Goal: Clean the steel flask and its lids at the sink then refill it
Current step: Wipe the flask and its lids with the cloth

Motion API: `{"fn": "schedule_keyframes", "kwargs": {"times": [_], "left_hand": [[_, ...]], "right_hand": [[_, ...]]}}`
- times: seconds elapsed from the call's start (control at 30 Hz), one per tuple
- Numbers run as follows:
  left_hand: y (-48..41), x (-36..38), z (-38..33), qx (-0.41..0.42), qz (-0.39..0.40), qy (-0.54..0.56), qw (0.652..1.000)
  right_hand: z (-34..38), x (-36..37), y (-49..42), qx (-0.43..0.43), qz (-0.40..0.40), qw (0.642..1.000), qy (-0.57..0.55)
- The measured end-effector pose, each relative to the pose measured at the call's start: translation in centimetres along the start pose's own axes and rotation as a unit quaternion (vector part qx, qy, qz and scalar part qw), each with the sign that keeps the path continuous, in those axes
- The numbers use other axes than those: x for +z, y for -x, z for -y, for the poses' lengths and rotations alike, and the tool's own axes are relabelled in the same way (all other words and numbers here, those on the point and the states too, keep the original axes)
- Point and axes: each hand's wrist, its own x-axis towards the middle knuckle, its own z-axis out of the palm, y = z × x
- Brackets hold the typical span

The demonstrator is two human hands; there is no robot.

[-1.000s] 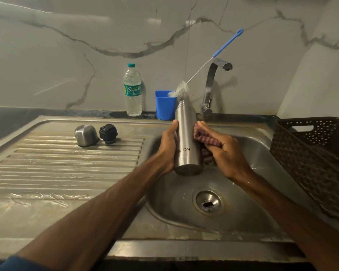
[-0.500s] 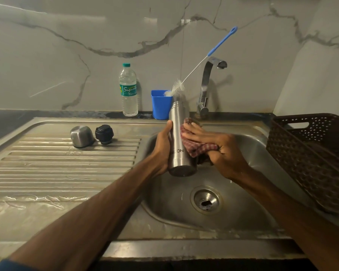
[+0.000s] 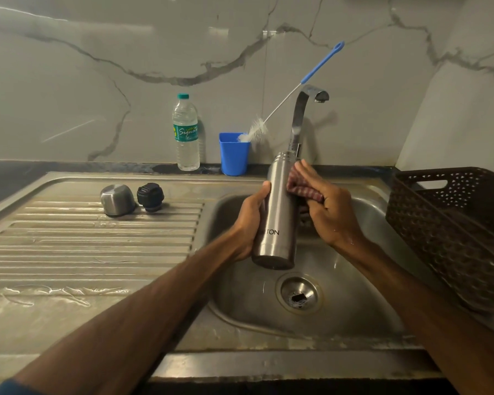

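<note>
I read the steel flask [image 3: 278, 212] as near upright, neck uncapped, held above the sink basin [image 3: 354, 309], with the drain [image 3: 298, 295] at 5 o'clock from its base. The two hands are together on it. The left hand [image 3: 250, 220] grips the lower body from 9 o'clock, fingers curled round the wall. The right hand [image 3: 330, 212], at 3 o'clock, holds a checked cloth [image 3: 301, 188] and presses it against the upper wall.

At 9 o'clock, well apart, the steel lid [image 3: 117, 199] and black stopper [image 3: 150, 196] stand just beside each other on the drainboard [image 3: 83, 246].

The tap [image 3: 300, 118] is at 12 o'clock. At 11 o'clock are a blue cup [image 3: 234, 153] with a bottle brush [image 3: 297, 89] leaning out, and a water bottle [image 3: 186, 132]. A brown basket [image 3: 451, 223] sits at 3 o'clock.
</note>
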Motion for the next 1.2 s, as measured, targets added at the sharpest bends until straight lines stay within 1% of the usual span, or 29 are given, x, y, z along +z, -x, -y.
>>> {"fn": "schedule_keyframes", "kwargs": {"times": [0.03, 0.07, 0.17, 0.23, 0.33, 0.37, 0.43, 0.5, 0.53, 0.6, 0.7, 0.73, 0.8, 0.9, 1.03, 1.1, 1.2], "left_hand": [[-0.1, 0.1, 0.2, 0.003, 0.004, -0.007, 1.000], [-0.2, 0.0, 0.2, 0.007, 0.003, -0.011, 1.000], [-0.3, -0.5, 0.0, 0.021, -0.005, -0.022, 1.000], [-0.1, -0.3, 0.0, 0.019, 0.005, -0.037, 0.999], [0.1, 0.5, 0.1, 0.014, 0.038, -0.055, 0.998], [0.1, 0.6, 0.3, 0.013, 0.045, -0.060, 0.997], [0.1, 0.6, 0.4, 0.011, 0.044, -0.069, 0.997], [-0.1, 0.3, 0.5, 0.008, 0.036, -0.068, 0.997], [-0.2, 0.2, 0.6, 0.006, 0.035, -0.067, 0.997], [-0.1, 0.4, 0.6, -0.003, 0.048, -0.069, 0.996], [0.2, 0.7, 0.6, -0.020, 0.090, -0.089, 0.992], [0.3, 0.7, 0.6, -0.025, 0.099, -0.096, 0.990], [0.3, 0.5, 0.6, -0.037, 0.112, -0.100, 0.988], [0.3, 0.2, 0.5, -0.050, 0.101, -0.080, 0.990], [-0.1, -0.4, 0.1, -0.058, 0.066, -0.008, 0.996], [-0.3, -0.8, 0.0, -0.054, 0.039, 0.027, 0.997], [-0.5, -1.4, -0.5, -0.039, -0.003, 0.055, 0.998]], "right_hand": [[-0.1, -0.1, 0.1, 0.000, -0.004, 1.000, 0.001], [0.1, -0.3, 0.2, -0.018, 0.002, 1.000, 0.009], [1.0, -0.2, 0.7, -0.092, 0.051, 0.993, 0.045], [0.8, -0.1, 0.1, -0.071, 0.030, 0.996, 0.036], [0.0, -0.5, -0.6, 0.020, -0.029, 0.999, 0.018], [-0.1, -0.8, -0.4, 0.033, -0.040, 0.999, 0.016], [0.1, -1.4, 0.0, 0.010, -0.038, 0.999, 0.024], [0.5, -1.4, 0.3, -0.043, -0.011, 0.998, 0.051], [0.6, -1.3, 0.2, -0.054, -0.002, 0.997, 0.058], [0.1, -1.3, -0.3, -0.030, -0.011, 0.998, 0.050], [-1.0, -1.5, -0.7, 0.050, -0.048, 0.997, 0.026], [-1.4, -1.6, -0.8, 0.077, -0.047, 0.996, 0.013], [-2.1, -1.8, -0.9, 0.102, -0.036, 0.994, -0.009], [-1.8, -1.8, -1.0, 0.103, -0.036, 0.994, -0.001], [-0.3, -1.6, -0.6, 0.071, -0.058, 0.995, 0.030], [0.8, -1.6, -0.1, 0.043, -0.036, 0.998, 0.029], [2.4, -1.6, 1.4, 0.007, 0.021, 1.000, 0.014]]}}
